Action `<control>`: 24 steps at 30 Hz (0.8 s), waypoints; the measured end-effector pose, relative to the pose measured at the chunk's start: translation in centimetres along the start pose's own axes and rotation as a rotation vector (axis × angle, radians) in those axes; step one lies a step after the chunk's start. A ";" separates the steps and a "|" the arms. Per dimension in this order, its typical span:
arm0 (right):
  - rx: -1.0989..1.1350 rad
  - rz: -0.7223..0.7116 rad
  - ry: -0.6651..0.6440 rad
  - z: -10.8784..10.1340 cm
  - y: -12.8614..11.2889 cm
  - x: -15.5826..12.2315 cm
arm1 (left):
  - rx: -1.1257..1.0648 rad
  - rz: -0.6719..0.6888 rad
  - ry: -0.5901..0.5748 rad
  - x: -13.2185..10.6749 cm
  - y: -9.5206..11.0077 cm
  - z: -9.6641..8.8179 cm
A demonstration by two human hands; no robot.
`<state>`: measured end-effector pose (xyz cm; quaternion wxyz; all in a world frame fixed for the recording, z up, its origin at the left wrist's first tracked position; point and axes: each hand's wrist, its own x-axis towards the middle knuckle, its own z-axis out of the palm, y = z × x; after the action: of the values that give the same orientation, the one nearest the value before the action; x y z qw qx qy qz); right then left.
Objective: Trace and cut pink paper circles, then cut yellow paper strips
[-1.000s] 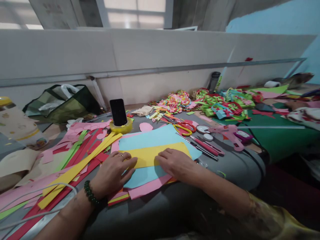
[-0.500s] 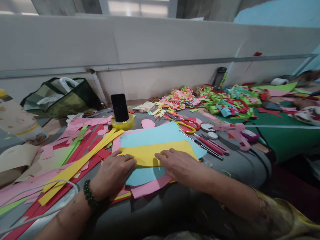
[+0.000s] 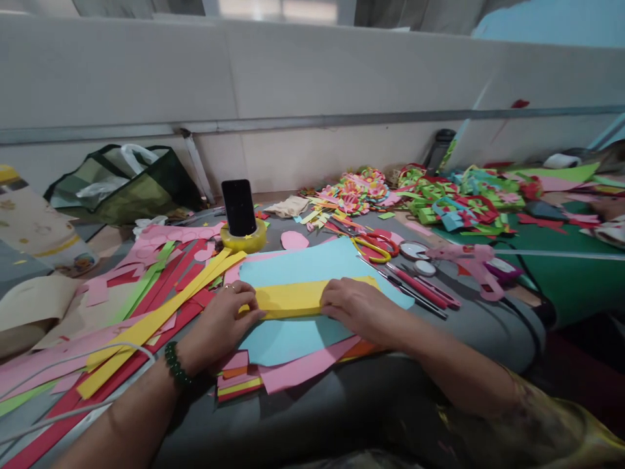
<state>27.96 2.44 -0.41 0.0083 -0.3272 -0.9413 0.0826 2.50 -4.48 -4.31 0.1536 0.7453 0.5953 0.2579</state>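
A yellow paper piece [image 3: 290,298] lies across a light blue sheet [image 3: 297,342], its near edge lifted or folded up. My left hand [image 3: 227,319] pinches its left end between thumb and fingers; a ring and a green bead bracelet show on that arm. At the right part of the same edge, my right hand [image 3: 354,309] is closed on the paper with curled fingers. Beneath the blue sheet, pink paper [image 3: 303,368] sticks out toward me, along with orange, yellow and red edges.
Right of the sheets lie scissors [image 3: 374,251], a pink pen [image 3: 422,286] and a pink glue gun [image 3: 471,264]. A phone [image 3: 239,208] leans on a yellow tape roll [image 3: 244,240]. Long yellow strips [image 3: 161,316] lie left. Behind are cut paper heaps [image 3: 359,189] and a bag [image 3: 127,182].
My hands have gone from lying flat on the yellow paper to gripping its near edge, which has come up and away from me. The view has shifted slightly.
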 end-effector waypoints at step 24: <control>0.375 0.119 0.070 -0.5 1.5 0.3 | -0.578 -0.256 0.121 -0.1 -0.1 -1.9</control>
<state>28.65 3.87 -0.14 0.0972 -0.3776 -0.8875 0.2455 1.30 -4.69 -2.81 0.3546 0.5732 0.5945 0.4385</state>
